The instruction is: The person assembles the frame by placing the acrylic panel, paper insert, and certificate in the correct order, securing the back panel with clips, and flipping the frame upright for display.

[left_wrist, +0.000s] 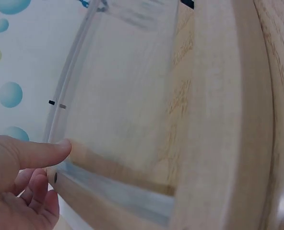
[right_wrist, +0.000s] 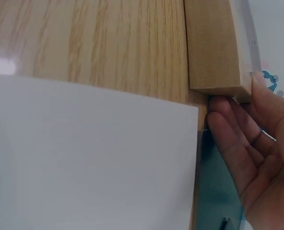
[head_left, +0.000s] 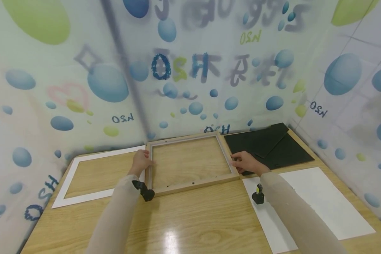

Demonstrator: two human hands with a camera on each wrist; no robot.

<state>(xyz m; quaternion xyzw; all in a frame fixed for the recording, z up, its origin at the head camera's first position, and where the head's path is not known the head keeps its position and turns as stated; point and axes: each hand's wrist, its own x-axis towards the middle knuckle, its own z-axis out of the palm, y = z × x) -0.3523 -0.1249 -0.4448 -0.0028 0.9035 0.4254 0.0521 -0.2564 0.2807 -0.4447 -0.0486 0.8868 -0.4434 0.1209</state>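
Note:
A wooden picture frame (head_left: 197,184) lies in the middle of the table against the back wall, its light inner lip facing up. My left hand (head_left: 141,162) holds its left side; in the left wrist view the thumb (left_wrist: 46,152) lies over the rim and the fingers curl outside it. On the opposite side my right hand (head_left: 245,161) grips the frame. The right wrist view shows that thumb on top and the fingers under and beside the wooden corner (right_wrist: 216,52). A glossy, clear surface with reflections spans the frame's inside (left_wrist: 127,91).
A white mat border (head_left: 89,195) lies to the left of the frame. Black backing board (head_left: 292,151) with a folded flap sits at the back right. In front of it lies a white sheet (head_left: 333,208), partly under my right forearm. Printed curtains (head_left: 184,88) enclose the wooden table (head_left: 184,222).

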